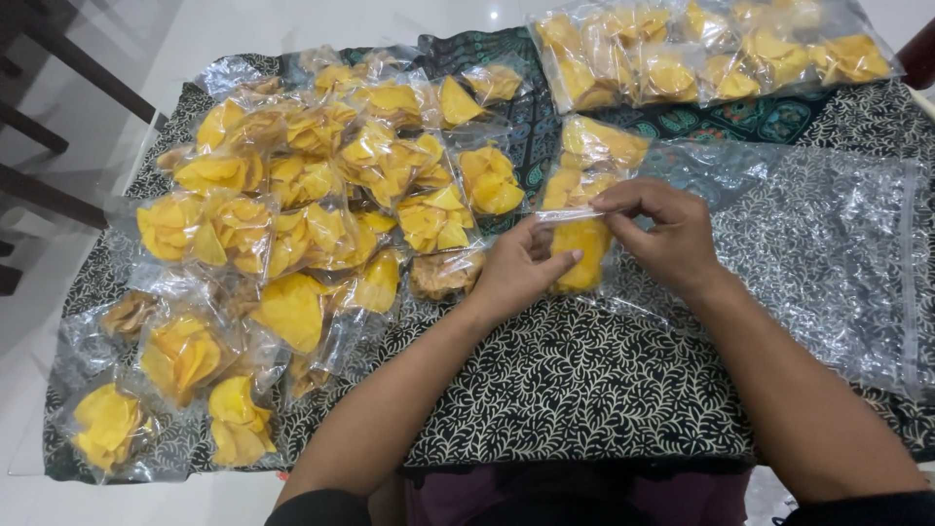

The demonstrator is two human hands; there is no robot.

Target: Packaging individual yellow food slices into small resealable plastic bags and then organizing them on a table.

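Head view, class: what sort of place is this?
Likely a home table used for packing snacks: a patterned cloth, many small clear bags of yellow chips, and dark chairs on a pale floor.

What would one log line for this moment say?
left hand: pinching chip packet | right hand: pinching packet top | packet pile: left | empty bag: right | patterned cloth

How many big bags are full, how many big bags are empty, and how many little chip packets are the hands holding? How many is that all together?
Big full bag: 1
Big empty bag: 1
Small packet, pinched by the left hand and the right hand: 1
Total: 3
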